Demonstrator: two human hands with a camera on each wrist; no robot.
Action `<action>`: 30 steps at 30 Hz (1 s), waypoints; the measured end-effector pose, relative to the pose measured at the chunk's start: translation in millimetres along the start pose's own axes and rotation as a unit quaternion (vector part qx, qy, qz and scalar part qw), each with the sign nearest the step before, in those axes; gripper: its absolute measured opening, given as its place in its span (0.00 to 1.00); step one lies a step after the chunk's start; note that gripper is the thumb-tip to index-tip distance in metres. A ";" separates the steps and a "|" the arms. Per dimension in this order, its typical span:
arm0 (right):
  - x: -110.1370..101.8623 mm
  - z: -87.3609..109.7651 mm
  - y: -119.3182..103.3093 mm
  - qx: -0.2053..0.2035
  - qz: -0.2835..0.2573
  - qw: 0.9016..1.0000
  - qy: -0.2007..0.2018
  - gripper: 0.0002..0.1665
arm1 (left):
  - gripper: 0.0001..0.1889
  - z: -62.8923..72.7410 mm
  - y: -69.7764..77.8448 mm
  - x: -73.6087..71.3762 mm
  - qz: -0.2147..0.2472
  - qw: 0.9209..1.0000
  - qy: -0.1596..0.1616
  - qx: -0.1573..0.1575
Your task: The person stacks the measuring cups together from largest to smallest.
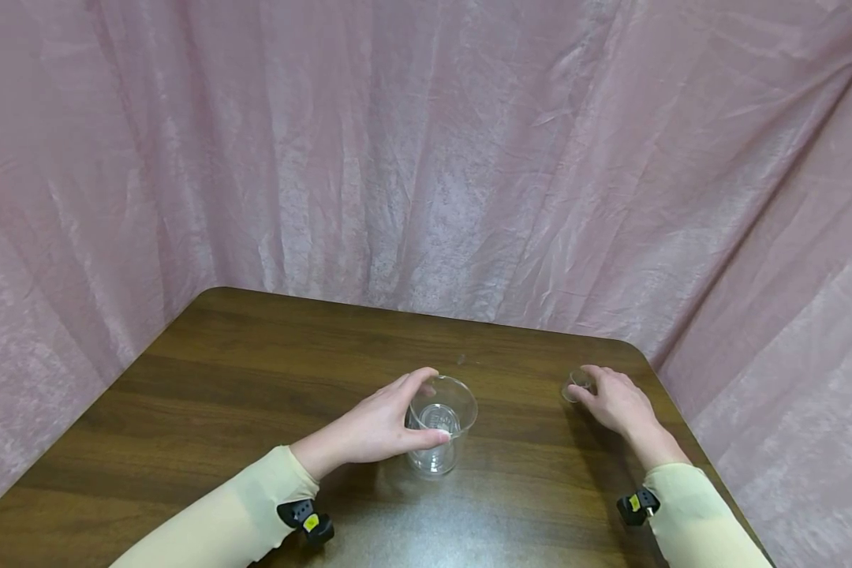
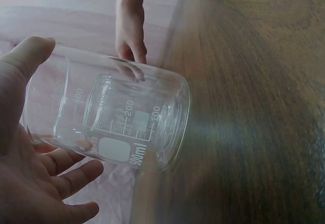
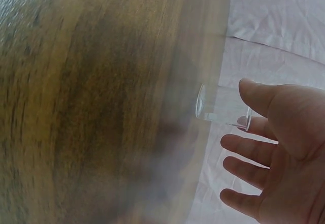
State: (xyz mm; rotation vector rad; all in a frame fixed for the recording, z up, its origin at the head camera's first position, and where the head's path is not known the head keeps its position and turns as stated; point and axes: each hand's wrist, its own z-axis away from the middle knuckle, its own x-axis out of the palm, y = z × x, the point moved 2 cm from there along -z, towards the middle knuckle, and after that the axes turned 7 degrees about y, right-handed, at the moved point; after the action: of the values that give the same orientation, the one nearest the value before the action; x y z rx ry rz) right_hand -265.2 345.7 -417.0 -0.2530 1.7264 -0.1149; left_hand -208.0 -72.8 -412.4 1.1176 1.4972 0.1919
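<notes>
Near the middle of the table, my left hand (image 1: 376, 426) holds a clear glass beaker (image 1: 433, 465) by its rim, with thumb and index finger on opposite sides. White print on this beaker (image 2: 114, 149) reads 500ml in the left wrist view. A smaller glass beaker (image 2: 94, 99) appears to be nested inside it. Toward the table's right edge, my right hand (image 1: 619, 402) pinches a much smaller clear beaker (image 3: 223, 104) between thumb and index finger at its rim, other fingers spread apart. Both beakers are upright; whether their bases touch the wood is hard to tell.
The brown wooden table (image 1: 255, 355) has rounded far corners. A pink curtain (image 1: 426, 158) hangs behind it and along both sides, close to the right edge. Each sleeve carries a black wrist device (image 1: 305, 521).
</notes>
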 end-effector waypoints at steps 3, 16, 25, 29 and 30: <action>0.0 0.0 0.0 0.003 0.000 1.000 0.001 0.39 | 0.50 0.0 0.6 -0.1 -0.001 1.000 0.001 0.002; -0.9 1.5 -0.1 -0.002 -0.001 1.000 0.017 0.36 | 0.50 0.0 -0.5 0.5 0.000 1.000 -0.001 0.002; -0.4 2.4 -0.7 0.004 -0.004 1.000 0.016 0.36 | 0.50 0.0 0.1 0.3 0.002 1.000 -0.002 0.001; 1.0 2.0 0.3 0.005 -0.004 1.000 0.018 0.37 | 0.50 0.2 0.7 -0.6 0.002 1.000 -0.001 0.003; 1.1 2.0 0.3 0.005 -0.004 1.000 0.018 0.37 | 0.50 0.3 0.9 -0.8 0.001 1.000 -0.001 0.003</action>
State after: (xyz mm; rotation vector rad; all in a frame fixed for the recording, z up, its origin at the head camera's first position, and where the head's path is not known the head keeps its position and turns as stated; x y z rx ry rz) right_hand -263.5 345.9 -418.4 -0.2514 1.7605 -0.1355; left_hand -207.4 -73.0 -411.4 1.1253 1.4961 0.1880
